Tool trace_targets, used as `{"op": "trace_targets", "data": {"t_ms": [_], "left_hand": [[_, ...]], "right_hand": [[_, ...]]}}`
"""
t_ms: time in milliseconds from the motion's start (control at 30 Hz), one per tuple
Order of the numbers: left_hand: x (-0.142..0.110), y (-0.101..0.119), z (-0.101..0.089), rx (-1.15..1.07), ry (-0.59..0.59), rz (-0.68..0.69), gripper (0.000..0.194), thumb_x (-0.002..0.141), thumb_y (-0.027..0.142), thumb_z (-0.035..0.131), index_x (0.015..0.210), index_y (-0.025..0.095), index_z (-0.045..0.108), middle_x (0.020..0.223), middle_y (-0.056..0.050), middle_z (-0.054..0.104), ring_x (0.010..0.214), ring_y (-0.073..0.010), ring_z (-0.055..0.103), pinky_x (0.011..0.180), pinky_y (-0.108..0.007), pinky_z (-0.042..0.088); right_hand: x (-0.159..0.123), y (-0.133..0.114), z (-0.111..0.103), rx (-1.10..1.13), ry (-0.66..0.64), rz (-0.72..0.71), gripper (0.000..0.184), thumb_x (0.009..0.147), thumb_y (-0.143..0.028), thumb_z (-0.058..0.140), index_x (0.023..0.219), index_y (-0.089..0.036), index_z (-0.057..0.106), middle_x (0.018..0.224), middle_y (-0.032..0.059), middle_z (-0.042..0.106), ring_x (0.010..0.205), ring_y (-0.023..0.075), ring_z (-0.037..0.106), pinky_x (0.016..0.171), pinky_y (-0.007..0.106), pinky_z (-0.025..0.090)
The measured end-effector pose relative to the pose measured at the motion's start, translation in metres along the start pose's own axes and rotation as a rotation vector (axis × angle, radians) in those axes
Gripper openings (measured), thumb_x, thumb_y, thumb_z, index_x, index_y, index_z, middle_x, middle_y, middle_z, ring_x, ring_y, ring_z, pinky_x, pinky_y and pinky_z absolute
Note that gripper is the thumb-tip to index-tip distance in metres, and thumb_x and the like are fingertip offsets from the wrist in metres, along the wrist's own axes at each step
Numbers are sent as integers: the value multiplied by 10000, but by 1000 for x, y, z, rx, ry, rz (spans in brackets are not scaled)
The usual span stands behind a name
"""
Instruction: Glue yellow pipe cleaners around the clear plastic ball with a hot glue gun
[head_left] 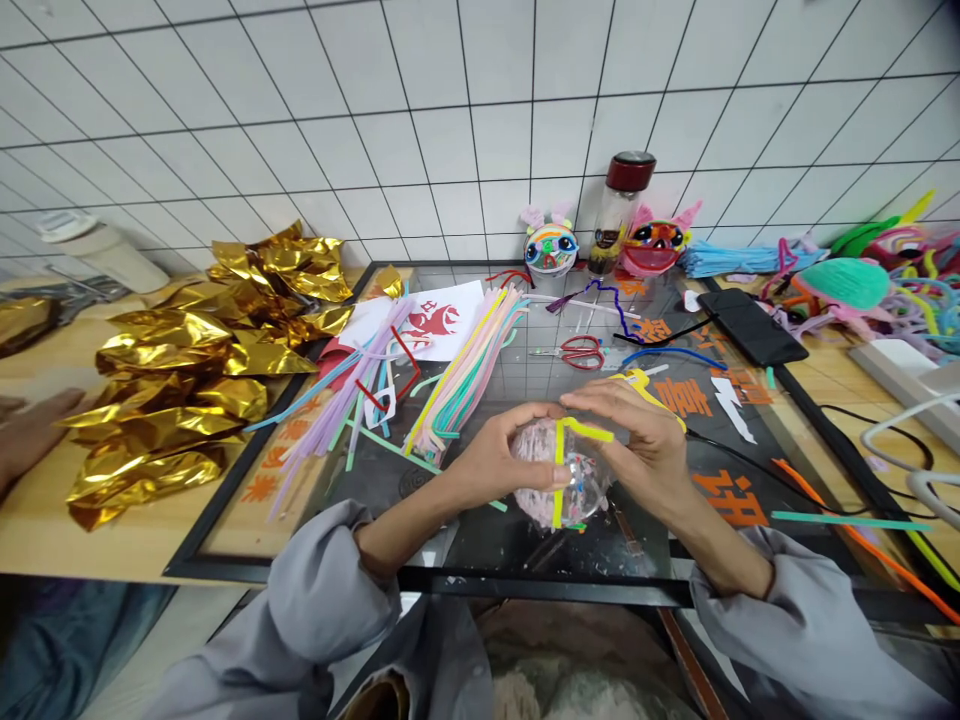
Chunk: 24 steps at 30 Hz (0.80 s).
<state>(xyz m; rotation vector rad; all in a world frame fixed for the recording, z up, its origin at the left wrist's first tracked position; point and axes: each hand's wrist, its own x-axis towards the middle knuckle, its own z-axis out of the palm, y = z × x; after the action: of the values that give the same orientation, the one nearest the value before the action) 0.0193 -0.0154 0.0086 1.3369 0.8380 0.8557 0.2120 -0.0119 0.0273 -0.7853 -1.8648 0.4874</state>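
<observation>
A clear plastic ball (589,488) sits between my two hands, above the dark board. Its left half is covered in pale pink fuzzy strips, and a bright yellow pipe cleaner (559,497) runs round its middle. My left hand (504,455) grips the ball from the left, thumb pressed on the front by the yellow band. Curved over the top and right side is my right hand (646,437), its fingertips at the band's upper end. The yellow free end sticks out to the right, in front of that hand. Small coloured bits show through the clear half.
Bundled pastel pipe cleaners (472,370), red-handled scissors (583,352) and a paper print (442,318) lie beyond my hands. Crumpled gold foil (187,370) spreads left, near another person's hand (34,425). Decorated balls (551,248) and a bottle (609,225) stand by the tiled wall. A phone (752,328) lies right.
</observation>
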Motion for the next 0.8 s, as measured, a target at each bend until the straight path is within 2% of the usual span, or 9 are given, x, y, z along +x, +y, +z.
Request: {"op": "trace_targets", "data": {"t_ms": [133, 300, 600, 800], "left_hand": [[-1, -1, 1, 14, -23, -16, 658, 578, 355, 864, 1159, 149, 633, 1039, -63, 691, 1062, -266, 608, 985, -397, 459], [-2, 2, 1, 29, -29, -28, 682, 594, 334, 855, 1204, 140, 618, 1107, -80, 679, 1108, -275, 586, 1004, -385, 442], [-3, 9, 2, 153, -46, -49, 657, 587, 335, 850, 1176, 154, 623, 1092, -68, 663, 1005, -255, 599, 936, -371, 452], [-5, 7, 2, 159, -69, -2, 625, 616, 311, 839, 1187, 173, 623, 1151, -69, 657, 1071, -266, 589, 984, -377, 432]], "right_hand": [[1, -3, -1, 40, -24, -70, 321, 900, -161, 585, 1154, -315, 705, 994, 18, 753, 928, 192, 673, 840, 385, 513], [2, -6, 0, 139, -23, -170, 343, 870, -100, 628, 1137, -301, 706, 1008, 21, 765, 931, 186, 696, 809, 369, 521], [3, -14, -3, 162, 59, -112, 279, 846, -41, 626, 953, -269, 747, 806, -4, 745, 698, 136, 653, 676, 308, 499], [5, -16, 0, 220, 107, -24, 199, 844, -88, 650, 867, -255, 756, 790, 1, 751, 696, 146, 666, 684, 309, 520]]}}
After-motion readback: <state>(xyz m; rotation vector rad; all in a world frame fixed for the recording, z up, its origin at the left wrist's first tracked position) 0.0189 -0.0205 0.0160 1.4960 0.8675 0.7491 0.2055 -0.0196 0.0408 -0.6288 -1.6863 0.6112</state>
